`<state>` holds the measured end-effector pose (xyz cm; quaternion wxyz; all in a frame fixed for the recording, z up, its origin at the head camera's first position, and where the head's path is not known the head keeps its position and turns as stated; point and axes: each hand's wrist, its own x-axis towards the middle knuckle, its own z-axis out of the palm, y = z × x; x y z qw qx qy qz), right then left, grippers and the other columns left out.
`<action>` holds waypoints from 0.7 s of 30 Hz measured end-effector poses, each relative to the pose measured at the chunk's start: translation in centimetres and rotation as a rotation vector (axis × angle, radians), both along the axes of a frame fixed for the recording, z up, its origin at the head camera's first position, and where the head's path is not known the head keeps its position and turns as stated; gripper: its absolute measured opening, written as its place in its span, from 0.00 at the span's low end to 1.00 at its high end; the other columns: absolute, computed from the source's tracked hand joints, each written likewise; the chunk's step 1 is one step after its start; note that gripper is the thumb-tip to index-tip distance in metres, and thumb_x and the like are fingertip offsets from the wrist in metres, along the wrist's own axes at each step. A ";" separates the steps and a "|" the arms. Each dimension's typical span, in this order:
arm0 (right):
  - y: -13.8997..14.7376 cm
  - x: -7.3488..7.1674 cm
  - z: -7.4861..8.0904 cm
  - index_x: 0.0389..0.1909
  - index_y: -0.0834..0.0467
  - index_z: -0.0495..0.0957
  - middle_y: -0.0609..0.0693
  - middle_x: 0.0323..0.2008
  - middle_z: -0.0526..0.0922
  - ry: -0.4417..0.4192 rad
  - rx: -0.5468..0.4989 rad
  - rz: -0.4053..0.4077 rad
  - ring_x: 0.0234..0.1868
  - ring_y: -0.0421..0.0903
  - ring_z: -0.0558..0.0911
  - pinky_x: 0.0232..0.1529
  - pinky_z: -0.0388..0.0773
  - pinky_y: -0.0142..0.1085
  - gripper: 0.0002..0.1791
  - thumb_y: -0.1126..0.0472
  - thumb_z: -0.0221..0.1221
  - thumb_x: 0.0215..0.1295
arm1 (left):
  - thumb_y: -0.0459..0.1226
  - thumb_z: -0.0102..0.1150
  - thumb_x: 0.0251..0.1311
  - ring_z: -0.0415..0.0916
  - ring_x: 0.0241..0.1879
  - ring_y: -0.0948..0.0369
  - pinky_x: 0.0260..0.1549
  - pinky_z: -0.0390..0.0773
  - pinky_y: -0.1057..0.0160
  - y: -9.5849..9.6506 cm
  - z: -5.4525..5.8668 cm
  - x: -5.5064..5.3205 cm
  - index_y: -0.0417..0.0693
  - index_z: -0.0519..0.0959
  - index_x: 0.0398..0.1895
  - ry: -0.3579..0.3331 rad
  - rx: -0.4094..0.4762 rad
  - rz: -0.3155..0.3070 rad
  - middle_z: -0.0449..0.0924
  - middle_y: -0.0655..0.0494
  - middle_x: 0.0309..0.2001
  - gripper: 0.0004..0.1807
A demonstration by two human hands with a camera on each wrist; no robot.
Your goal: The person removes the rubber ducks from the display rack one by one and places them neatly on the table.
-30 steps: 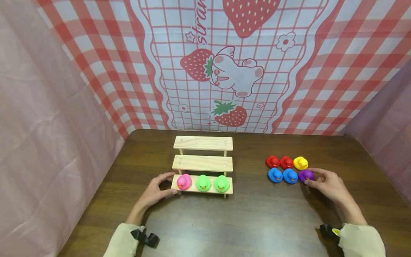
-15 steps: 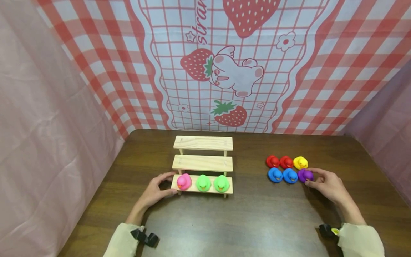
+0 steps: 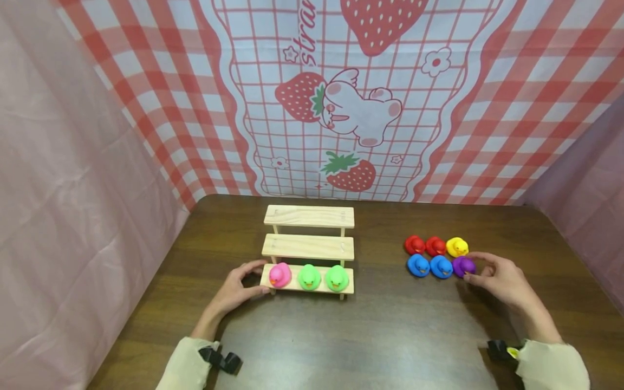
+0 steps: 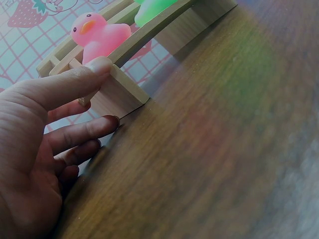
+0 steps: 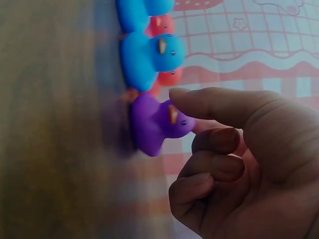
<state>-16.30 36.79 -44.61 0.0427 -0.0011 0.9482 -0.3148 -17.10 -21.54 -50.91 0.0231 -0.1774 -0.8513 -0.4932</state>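
My left hand [image 3: 237,291] holds the left end of a three-step wooden rack [image 3: 308,247], thumb at the front edge of the lowest step and index finger behind it. A pink rubber duck [image 3: 280,275] and two green rubber ducks [image 3: 323,278] sit on that step. In the left wrist view the pink duck [image 4: 97,35] stands just beyond my thumb. On the right, my right hand [image 3: 502,279] pinches a purple rubber duck [image 3: 463,266] by the head between thumb and index finger. The right wrist view has the purple duck [image 5: 154,122] upright on the table, its other fingers curled below.
Left of the purple duck are two blue ducks [image 3: 430,266]. Behind them stand two red ducks [image 3: 425,245] and a yellow duck [image 3: 457,247]. The brown table [image 3: 370,336] meets a strawberry-print cloth [image 3: 341,124] at the back and pink curtains [image 3: 73,189] at the sides.
The purple duck has shifted slightly left, closer to the blue duck, with my right hand staying at it. My left hand keeps its place on the rack.
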 end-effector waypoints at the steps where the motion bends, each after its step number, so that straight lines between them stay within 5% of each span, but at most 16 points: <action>1: 0.0 0.1 0.2 0.65 0.69 0.68 0.47 0.20 0.71 -0.003 0.002 0.004 0.18 0.41 0.67 0.19 0.65 0.33 0.32 0.56 0.64 0.66 | 0.34 0.77 0.49 0.76 0.49 0.64 0.59 0.71 0.58 0.0 0.0 0.0 0.40 0.78 0.60 0.000 0.003 -0.003 0.87 0.49 0.42 0.32; 10: -1.4 0.2 2.2 0.59 0.64 0.75 0.44 0.17 0.70 0.187 0.039 0.021 0.17 0.36 0.65 0.19 0.62 0.33 0.26 0.55 0.65 0.65 | 0.34 0.76 0.49 0.76 0.50 0.65 0.60 0.71 0.58 -0.1 0.1 0.1 0.39 0.78 0.60 -0.006 0.013 -0.008 0.87 0.48 0.42 0.32; 21: -4.9 0.0 4.9 0.59 0.62 0.76 0.44 0.18 0.70 0.246 -0.055 0.047 0.16 0.40 0.67 0.17 0.64 0.34 0.24 0.55 0.65 0.66 | 0.33 0.76 0.49 0.76 0.49 0.66 0.59 0.71 0.59 0.0 0.1 0.0 0.39 0.78 0.61 0.000 0.013 -0.014 0.87 0.48 0.42 0.32</action>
